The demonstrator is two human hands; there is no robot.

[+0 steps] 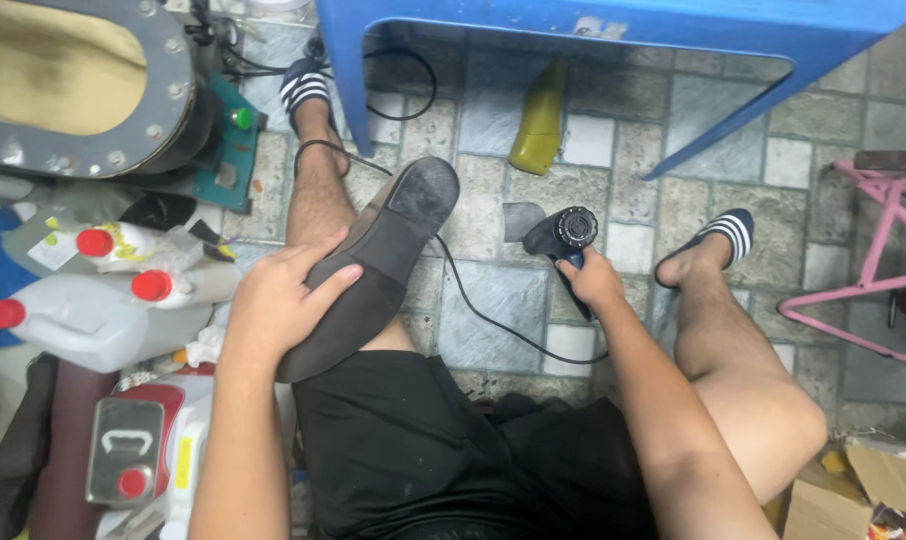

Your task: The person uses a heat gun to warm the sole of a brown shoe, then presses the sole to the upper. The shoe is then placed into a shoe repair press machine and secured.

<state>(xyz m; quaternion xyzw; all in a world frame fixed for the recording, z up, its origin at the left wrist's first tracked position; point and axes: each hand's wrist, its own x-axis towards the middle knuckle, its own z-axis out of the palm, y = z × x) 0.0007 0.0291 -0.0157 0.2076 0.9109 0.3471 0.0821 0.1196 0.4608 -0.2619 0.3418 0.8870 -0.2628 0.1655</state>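
A brown shoe (378,262) lies sole-up across my left thigh, heel pointing away from me. My left hand (278,300) grips it around the middle, thumb on the sole. My right hand (595,280) holds the handle of a dark blue heat gun (558,235) just above the tiled floor between my knees. Its black cable (483,315) runs under the shoe and off toward the blue table.
A blue plastic table (613,30) stands ahead, a yellow shoe last (539,125) beneath it. A round metal machine (83,85) is at the upper left, white jugs with red caps (103,310) and a metal can (123,450) to my left. A pink stool frame (883,260) stands right, cardboard (853,495) below it.
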